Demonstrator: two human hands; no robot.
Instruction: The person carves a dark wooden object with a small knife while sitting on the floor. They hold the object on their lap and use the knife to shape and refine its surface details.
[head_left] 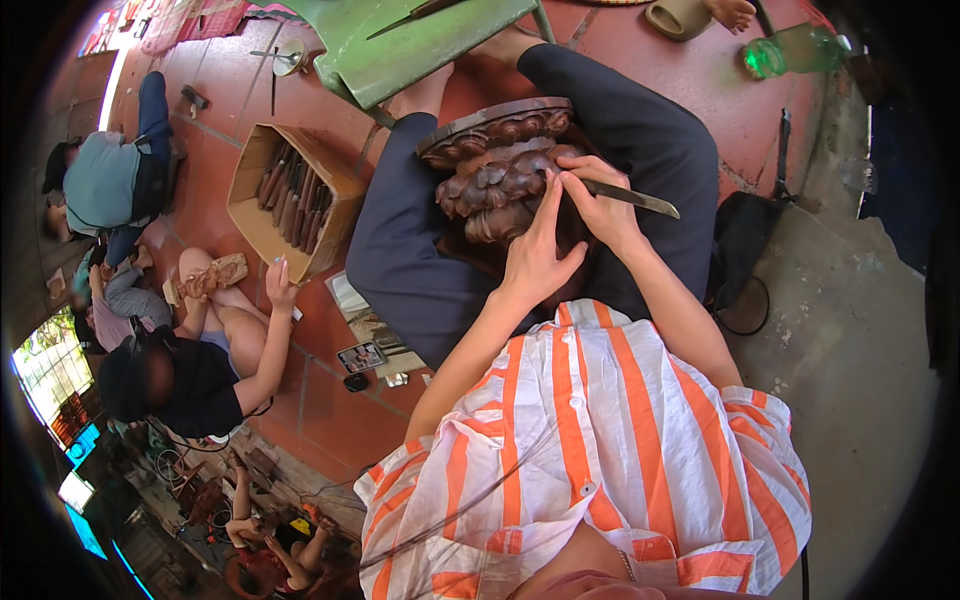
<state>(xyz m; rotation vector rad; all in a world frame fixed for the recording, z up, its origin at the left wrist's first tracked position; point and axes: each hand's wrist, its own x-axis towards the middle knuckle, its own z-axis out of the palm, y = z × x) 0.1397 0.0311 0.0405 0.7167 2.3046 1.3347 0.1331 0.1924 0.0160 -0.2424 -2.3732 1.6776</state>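
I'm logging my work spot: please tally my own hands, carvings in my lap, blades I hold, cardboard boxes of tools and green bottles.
Hands, left hand and right hand: 2
Dark carving: 1
Held blade: 1
Cardboard box: 1
Green bottle: 1
Total: 6

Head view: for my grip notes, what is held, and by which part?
The right hand grips a carving blade by the end nearest the wooden carving; whether the left hand holds anything cannot be told.
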